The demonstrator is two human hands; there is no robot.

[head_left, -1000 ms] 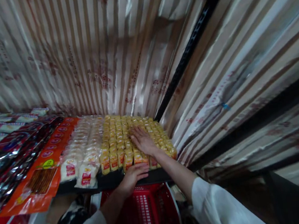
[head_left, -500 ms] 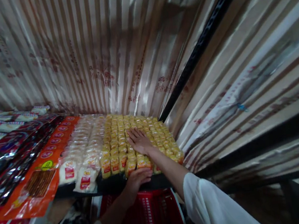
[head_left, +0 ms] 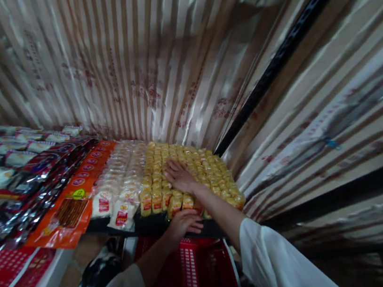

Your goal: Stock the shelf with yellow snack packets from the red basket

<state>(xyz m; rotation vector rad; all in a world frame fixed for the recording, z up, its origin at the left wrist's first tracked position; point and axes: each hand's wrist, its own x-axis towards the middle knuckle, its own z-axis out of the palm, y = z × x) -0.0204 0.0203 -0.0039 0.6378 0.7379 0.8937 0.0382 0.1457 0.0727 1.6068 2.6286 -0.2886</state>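
Rows of small yellow-wrapped snack packets (head_left: 217, 173) stand tightly packed on a dark shelf (head_left: 149, 224). My right hand (head_left: 181, 175) lies flat over the middle of these rows, fingers spread. At the shelf's front edge, my left hand (head_left: 183, 224) is against the front yellow packets, its fingers stretched out and loosely apart. Neither hand is closed around a packet. Just left of the yellow rows are white packets with red labels (head_left: 121, 217).
An orange bag of stick snacks (head_left: 70, 210) and shiny dark red packs (head_left: 47, 182) fill the shelf's left. A red basket (head_left: 210, 274) is below my arms. Striped sheeting (head_left: 124, 67) hangs behind, with a black post (head_left: 258, 86) on the right.
The view has shifted a little, so the shelf goods appear further right and slightly higher. My right hand stays on the yellow packets; my left hand's fingers are more spread.
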